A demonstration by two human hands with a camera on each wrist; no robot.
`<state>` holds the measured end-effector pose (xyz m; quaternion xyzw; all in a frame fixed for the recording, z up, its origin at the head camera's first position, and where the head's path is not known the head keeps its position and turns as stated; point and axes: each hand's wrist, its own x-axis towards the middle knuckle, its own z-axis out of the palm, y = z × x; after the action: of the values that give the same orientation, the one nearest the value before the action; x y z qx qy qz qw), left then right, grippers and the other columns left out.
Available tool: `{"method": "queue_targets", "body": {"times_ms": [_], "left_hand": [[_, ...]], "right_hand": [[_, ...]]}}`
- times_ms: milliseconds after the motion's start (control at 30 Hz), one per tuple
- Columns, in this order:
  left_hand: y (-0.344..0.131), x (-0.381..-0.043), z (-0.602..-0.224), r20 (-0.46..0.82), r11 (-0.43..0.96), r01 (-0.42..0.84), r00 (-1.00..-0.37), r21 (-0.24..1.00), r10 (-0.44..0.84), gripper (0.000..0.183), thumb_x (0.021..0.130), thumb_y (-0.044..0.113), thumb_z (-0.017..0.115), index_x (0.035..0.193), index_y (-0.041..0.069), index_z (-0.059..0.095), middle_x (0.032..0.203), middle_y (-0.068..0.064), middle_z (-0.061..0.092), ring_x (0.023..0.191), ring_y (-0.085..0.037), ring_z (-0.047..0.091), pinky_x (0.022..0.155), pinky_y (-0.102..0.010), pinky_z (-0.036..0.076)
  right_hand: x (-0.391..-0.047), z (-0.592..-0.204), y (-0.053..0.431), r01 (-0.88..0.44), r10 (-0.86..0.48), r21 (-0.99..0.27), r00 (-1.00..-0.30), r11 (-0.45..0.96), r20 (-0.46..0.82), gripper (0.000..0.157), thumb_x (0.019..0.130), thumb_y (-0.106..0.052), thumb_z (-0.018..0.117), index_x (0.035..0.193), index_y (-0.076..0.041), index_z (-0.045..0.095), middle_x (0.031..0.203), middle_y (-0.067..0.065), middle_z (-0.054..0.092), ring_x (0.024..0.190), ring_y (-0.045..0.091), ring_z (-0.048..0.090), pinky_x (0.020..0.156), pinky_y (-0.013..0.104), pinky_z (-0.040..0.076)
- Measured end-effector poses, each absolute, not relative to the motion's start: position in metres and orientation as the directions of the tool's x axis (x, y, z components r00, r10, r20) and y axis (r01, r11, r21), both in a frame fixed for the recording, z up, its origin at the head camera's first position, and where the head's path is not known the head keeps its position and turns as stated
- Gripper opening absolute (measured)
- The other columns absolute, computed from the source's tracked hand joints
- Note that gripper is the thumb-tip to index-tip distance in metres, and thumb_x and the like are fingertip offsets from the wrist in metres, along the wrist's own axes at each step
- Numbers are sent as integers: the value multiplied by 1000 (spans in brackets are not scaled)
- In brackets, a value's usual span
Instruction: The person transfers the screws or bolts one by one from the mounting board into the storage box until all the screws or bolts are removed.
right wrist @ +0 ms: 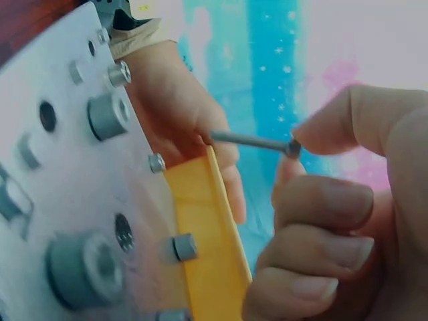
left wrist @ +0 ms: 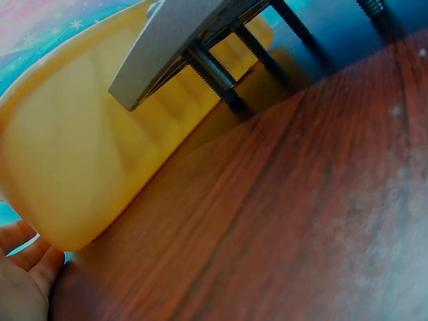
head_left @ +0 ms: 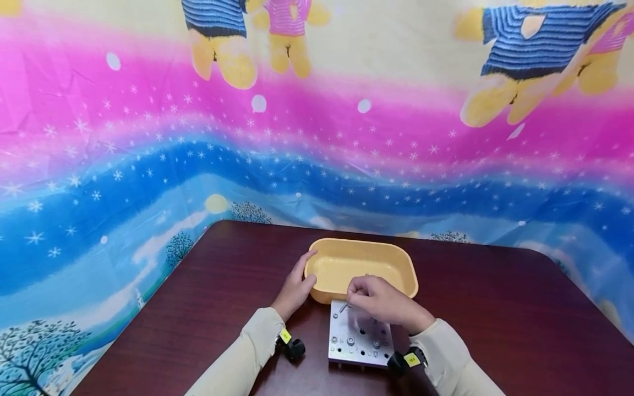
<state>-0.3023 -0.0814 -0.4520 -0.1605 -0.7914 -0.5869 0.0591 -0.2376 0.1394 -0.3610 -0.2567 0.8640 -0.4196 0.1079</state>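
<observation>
In the right wrist view, my right hand point(head_left: 378, 300) pinches a thin metal screw point(right wrist: 251, 141) by its head, between thumb and index finger. Its shank points away from the fingertips, and the head view has it above the far left part of a silver metal plate point(head_left: 342, 352). Socket-head screws point(right wrist: 110, 115) of several sizes stand in the plate, among open holes. My left hand point(head_left: 293, 291) rests against the left end of a yellow plastic bin point(head_left: 413, 269), fingers fairly straight along its side and thumb near the rim.
A dark red wooden table point(head_left: 223, 308) carries the bin, with the plate right in front of it. Threaded screw shanks point(left wrist: 214, 70) stick out below the plate, holding it above the tabletop. A printed cloth point(head_left: 317, 137) hangs behind the table's far edge.
</observation>
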Motion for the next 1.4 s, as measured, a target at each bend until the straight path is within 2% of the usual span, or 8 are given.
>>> {"method": "queue_targets", "body": {"times_ms": [200,400,700,1033,1267,1400], "left_hand": [[-81,-304,-451,274,265,316,-944,911,183,64,88,5,47,148,22,37,154,-3,32,137,-21,32,104,-46,30],[-81,-304,-450,260,263,304,-947,916,190,64,87,1,46,149,14,36,154,-11,31,138,-28,32,102,-50,30],[-81,-303,-451,267,279,309,-947,909,177,64,87,8,46,148,26,37,154,1,32,137,-18,32,103,-45,32],[-81,-303,-452,277,274,319,-943,907,182,64,88,7,47,148,26,37,153,-1,32,137,-20,33,102,-45,32],[-81,-288,-433,267,251,311,-944,917,197,62,88,1,46,149,12,36,153,-11,32,138,-29,32,103,-48,30],[-81,-275,-417,278,259,327,-938,909,208,61,88,1,45,148,8,36,152,-14,33,137,-32,33,103,-48,31]], "right_hand": [[-243,-356,146,-252,-326,-795,-943,551,72,13,87,-12,53,81,-3,62,55,-3,39,48,12,36,44,25,33],[-252,-357,156,-103,-119,-802,-992,588,41,18,88,-17,53,79,-2,58,57,1,40,53,18,37,52,30,35],[-268,-370,175,-74,10,-774,-995,629,103,16,85,-20,52,75,-8,54,60,1,40,55,20,39,53,32,35],[-273,-382,179,-133,22,-713,-979,688,205,12,84,-19,54,76,-9,53,60,1,45,56,19,45,57,31,38],[-271,-395,173,-186,-48,-564,-967,805,251,11,86,-20,54,84,-10,53,54,0,41,46,16,38,48,31,35],[-269,-400,170,-189,-58,-469,-959,863,278,12,87,-23,54,86,-11,52,50,0,41,43,16,37,46,32,32]]}}
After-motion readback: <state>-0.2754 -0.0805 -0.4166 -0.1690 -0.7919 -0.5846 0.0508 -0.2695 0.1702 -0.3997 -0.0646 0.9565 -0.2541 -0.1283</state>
